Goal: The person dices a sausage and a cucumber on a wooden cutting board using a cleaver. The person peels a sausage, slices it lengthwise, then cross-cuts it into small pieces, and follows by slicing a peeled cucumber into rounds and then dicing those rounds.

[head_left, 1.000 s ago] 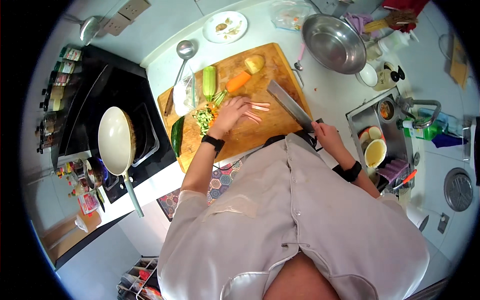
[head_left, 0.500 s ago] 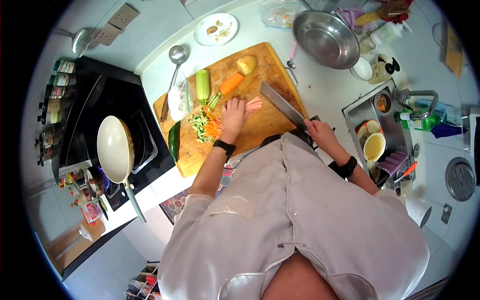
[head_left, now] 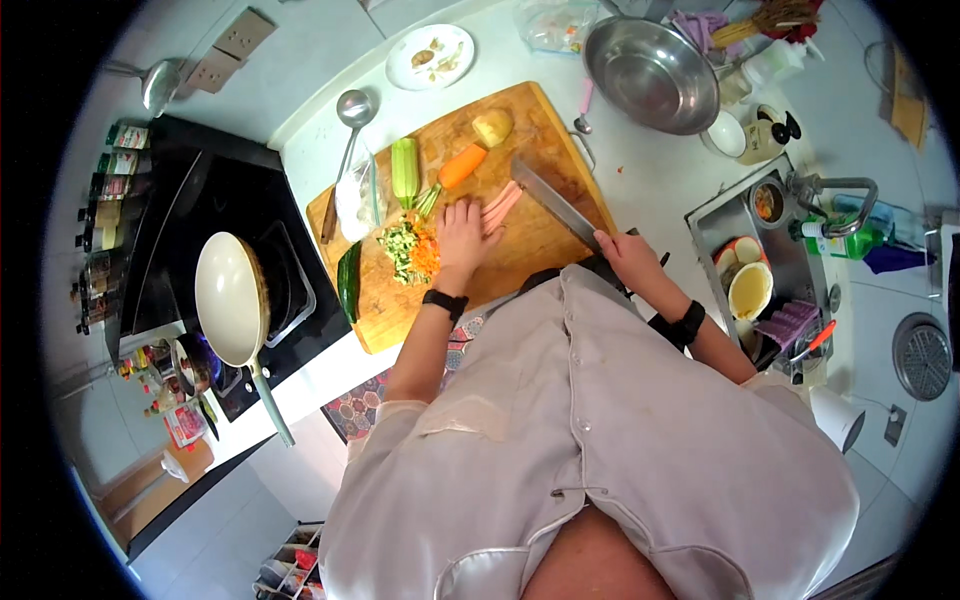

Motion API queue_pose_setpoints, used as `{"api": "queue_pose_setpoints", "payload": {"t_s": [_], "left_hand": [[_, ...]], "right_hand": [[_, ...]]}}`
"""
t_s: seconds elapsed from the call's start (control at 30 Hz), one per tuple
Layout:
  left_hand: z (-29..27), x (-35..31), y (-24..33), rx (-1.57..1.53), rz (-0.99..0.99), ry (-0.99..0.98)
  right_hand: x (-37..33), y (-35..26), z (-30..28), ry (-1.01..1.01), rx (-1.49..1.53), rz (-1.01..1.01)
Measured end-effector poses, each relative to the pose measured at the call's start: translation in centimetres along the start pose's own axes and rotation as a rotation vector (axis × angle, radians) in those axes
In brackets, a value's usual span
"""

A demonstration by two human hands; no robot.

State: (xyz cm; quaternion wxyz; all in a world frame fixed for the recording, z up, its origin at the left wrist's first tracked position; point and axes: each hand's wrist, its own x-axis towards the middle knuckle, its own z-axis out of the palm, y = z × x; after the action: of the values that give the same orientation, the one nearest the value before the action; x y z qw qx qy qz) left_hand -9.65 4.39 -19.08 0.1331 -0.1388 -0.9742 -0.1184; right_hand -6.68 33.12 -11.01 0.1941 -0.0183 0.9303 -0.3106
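My right hand [head_left: 632, 262] is wrapped round the handle of a kitchen knife with a broad blade [head_left: 556, 205]. The blade slants over the cutting board [head_left: 555, 120], its tip by the far end of some pink strips [head_left: 503, 203], which look like ham sausage. At their near end my left hand [head_left: 463, 240] holds the strips, thumb on one side and fingers on the other. Diced green and orange vegetables [head_left: 408, 252] lie beside that hand. Beyond them are a pale green squash piece [head_left: 405, 172], a carrot piece [head_left: 462, 166] and a peeled potato [head_left: 493, 127].
A dark green cucumber-like piece [head_left: 348, 283] and a clear bag [head_left: 358, 203] lie along the board's left side. A ladle [head_left: 355, 108], a plate of scraps [head_left: 430, 57] and a steel bowl [head_left: 650, 75] surround it. Left is a stove with a pan [head_left: 230, 300]; right, a sink [head_left: 705, 225].
My left hand has shifted slightly left, and more of the pink strips shows. The knife and my right hand have moved a little left and up toward the strips' far end.
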Motion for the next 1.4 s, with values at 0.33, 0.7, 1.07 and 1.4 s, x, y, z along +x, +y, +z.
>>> {"api": "queue_pose_setpoints", "payload": {"t_s": [0.33, 0.7, 1.07, 1.4], "left_hand": [[-1.2, -1.2, 1.4, 0.081, -0.157, -0.128], [-0.1, 2.1, 2.1, 0.033, 0.022, 0.147], [1.0, 0.1, 2.5, -0.196, -0.214, 0.045], [1.4, -0.3, 3.0, -0.128, -0.138, 0.234]], "right_hand": [[0.0, -0.9, 0.3, 0.008, -0.07, -0.077], [0.2, -0.7, 0.7, 0.047, -0.114, -0.092], [0.5, -1.2, 0.5, 0.067, -0.199, -0.192], [0.3, -1.7, 0.7, 0.115, -0.309, -0.339]]}}
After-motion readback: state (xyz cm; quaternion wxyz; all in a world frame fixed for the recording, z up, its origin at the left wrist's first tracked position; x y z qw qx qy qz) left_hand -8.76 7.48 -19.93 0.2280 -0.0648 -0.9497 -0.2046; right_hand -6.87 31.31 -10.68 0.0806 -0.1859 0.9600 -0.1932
